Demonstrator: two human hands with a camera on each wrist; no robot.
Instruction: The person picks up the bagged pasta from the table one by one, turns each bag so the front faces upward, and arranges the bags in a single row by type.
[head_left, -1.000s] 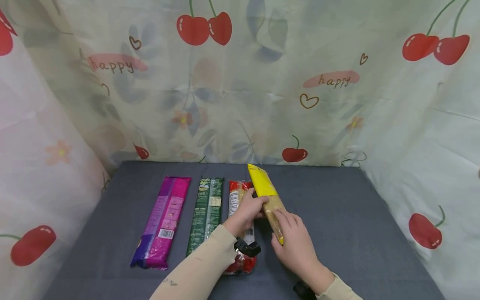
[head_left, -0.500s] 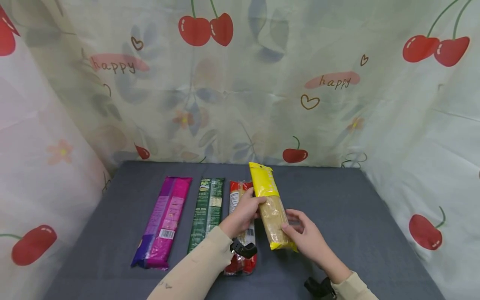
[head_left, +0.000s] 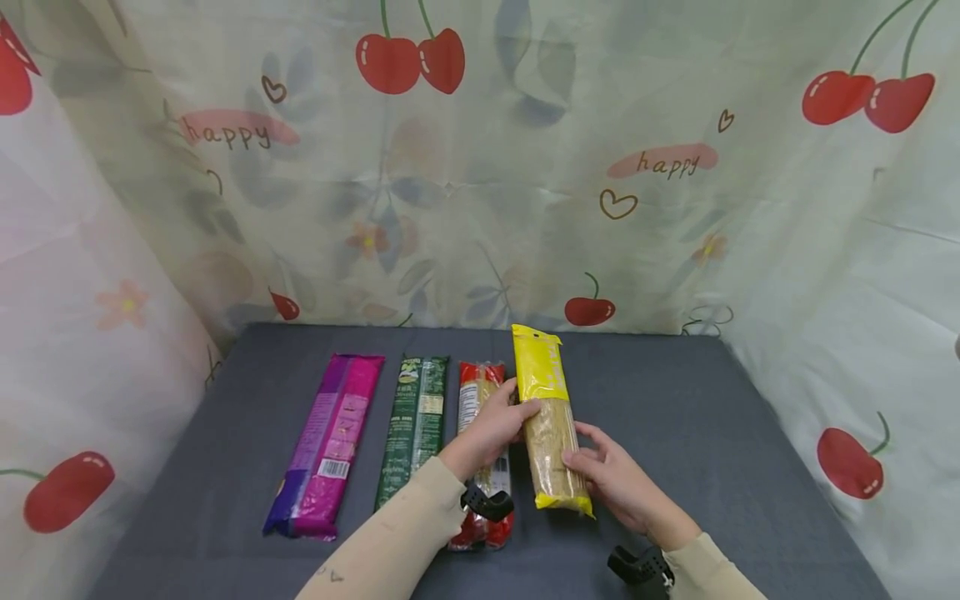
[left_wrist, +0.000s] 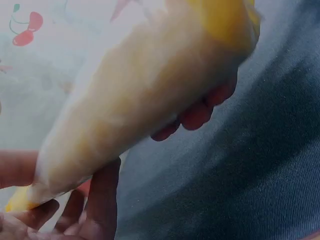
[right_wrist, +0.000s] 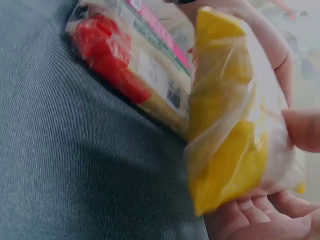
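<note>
Both hands hold a yellow pack of dry noodles [head_left: 551,442], with a yellow top and a clear window showing thin tan strands. My left hand [head_left: 491,425] grips its left edge near the middle, thumb on the front. Lower down on the right side, my right hand [head_left: 622,483] pinches the edge, thumb in front and fingers behind. In the left wrist view the pack [left_wrist: 130,95] slants above the dark cloth, fingers of both hands around it. Its yellow end [right_wrist: 225,150] faces the right wrist camera. Under my left forearm lies a red-ended noodle pack [head_left: 480,529], partly hidden.
To the left, a green pack [head_left: 411,417] and a pink-and-purple pack [head_left: 330,450] lie lengthwise on the dark grey cloth [head_left: 712,467]. A cherry-printed curtain [head_left: 465,242] encloses the back and both sides. Each wrist wears a black band [head_left: 487,502].
The yellow noodle pack has turned from edge-on to show its front window and become more upright, shifting slightly right. My right hand moved from its front to its right edge.
</note>
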